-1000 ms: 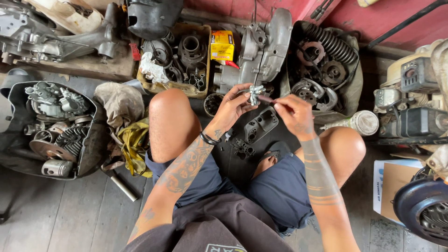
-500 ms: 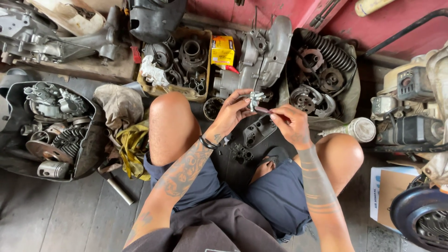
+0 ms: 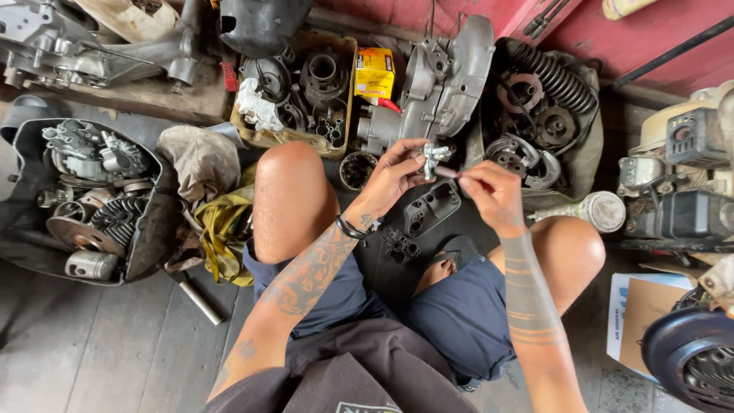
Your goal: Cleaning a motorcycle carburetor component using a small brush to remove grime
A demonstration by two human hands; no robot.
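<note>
I sit on a wooden floor with my knees apart. My left hand (image 3: 391, 177) holds a small silver metal engine part (image 3: 433, 157) up in front of me, fingers wrapped around its left side. My right hand (image 3: 493, 193) pinches a thin tool (image 3: 447, 172) whose tip touches the part from the right. Below the hands, between my legs, a black plastic cover (image 3: 430, 208) and a small black fitting (image 3: 401, 245) lie on a dark mat.
A cardboard box (image 3: 252, 138) of engine parts with a yellow carton (image 3: 375, 71) stands ahead. A grey engine casing (image 3: 447, 80) leans beside it. A black tub (image 3: 153, 229) of metal parts sits at left, rags (image 3: 218, 229) next to it, engines (image 3: 673, 183) at right.
My hands have stayed together on the part, the view having shifted slightly. My right hand now brings the thin tool against the part's right side.
</note>
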